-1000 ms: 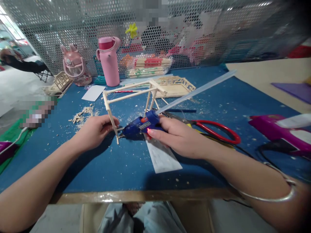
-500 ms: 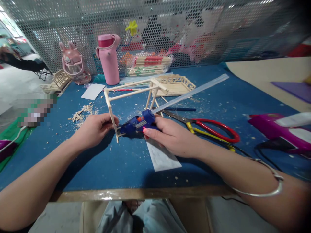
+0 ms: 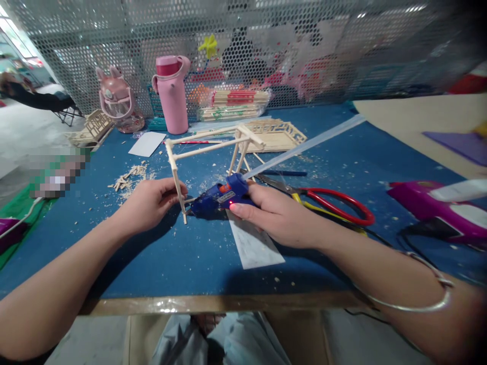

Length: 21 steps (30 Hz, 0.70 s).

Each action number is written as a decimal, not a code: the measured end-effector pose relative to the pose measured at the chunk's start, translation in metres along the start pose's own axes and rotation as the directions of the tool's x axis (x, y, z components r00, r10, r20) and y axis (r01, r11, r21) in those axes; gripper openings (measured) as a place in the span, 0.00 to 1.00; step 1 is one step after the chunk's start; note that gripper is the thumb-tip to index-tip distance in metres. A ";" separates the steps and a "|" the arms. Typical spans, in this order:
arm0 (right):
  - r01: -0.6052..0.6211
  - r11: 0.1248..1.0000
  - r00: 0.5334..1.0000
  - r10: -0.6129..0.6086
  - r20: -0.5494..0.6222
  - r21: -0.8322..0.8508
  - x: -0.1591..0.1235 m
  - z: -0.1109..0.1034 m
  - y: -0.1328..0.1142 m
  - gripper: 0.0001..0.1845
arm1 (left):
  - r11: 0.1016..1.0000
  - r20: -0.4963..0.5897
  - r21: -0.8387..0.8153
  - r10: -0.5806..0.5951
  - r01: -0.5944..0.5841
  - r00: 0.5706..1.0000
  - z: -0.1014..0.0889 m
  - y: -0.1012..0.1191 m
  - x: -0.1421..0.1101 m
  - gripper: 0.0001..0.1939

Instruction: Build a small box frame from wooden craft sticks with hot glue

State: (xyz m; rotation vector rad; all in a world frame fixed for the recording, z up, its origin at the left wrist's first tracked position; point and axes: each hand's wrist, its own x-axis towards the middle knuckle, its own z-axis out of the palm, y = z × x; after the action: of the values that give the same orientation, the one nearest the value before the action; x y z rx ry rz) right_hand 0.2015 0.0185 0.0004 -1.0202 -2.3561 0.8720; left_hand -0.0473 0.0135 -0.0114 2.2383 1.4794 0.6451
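My left hand [image 3: 154, 203] pinches the near left leg of a small frame [image 3: 207, 148] built from thin wooden sticks, which stands on the table. In my right hand [image 3: 279, 213] is a blue hot glue gun [image 3: 222, 195] with a red light lit near my thumb. A long clear glue stick [image 3: 304, 148] juts from its back, up and to the right. The gun's nozzle points left, close by the lower end of that leg. Whether the tip touches the wood I cannot tell.
Red-handled scissors [image 3: 338, 203] and a purple tool [image 3: 433, 205] lie to the right. White paper [image 3: 254, 241] sits under my right hand. Wood scraps [image 3: 131, 177] are at left. Behind stand a pink bottle [image 3: 173, 96], bagged sticks [image 3: 236, 104] and a wooden stick model [image 3: 274, 136].
My right hand and the glue gun have shifted slightly right, drawing the nozzle a little back from the leg. My left hand keeps its hold on the frame.
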 end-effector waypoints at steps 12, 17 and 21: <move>0.040 0.994 0.999 -0.040 -0.005 -0.102 -0.010 -0.035 0.004 0.16 | 0.984 0.154 -0.176 0.019 0.008 0.988 -0.010 -0.010 0.001 0.13; -0.065 0.991 0.909 0.012 -0.416 -0.114 -0.031 -0.074 0.010 0.14 | 0.977 0.102 -0.214 0.025 -0.003 0.994 -0.008 -0.010 0.002 0.13; -0.281 0.885 0.831 0.031 -0.555 -0.371 -0.019 -0.084 0.023 0.14 | 0.941 0.004 -0.338 0.035 -0.032 0.999 -0.011 -0.003 -0.001 0.11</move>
State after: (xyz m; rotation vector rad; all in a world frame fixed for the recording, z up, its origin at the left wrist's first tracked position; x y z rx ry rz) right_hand 0.2743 0.0478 0.0418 -1.4373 -2.0178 0.0459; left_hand -0.0557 0.0146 -0.0040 2.0002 1.2201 0.8287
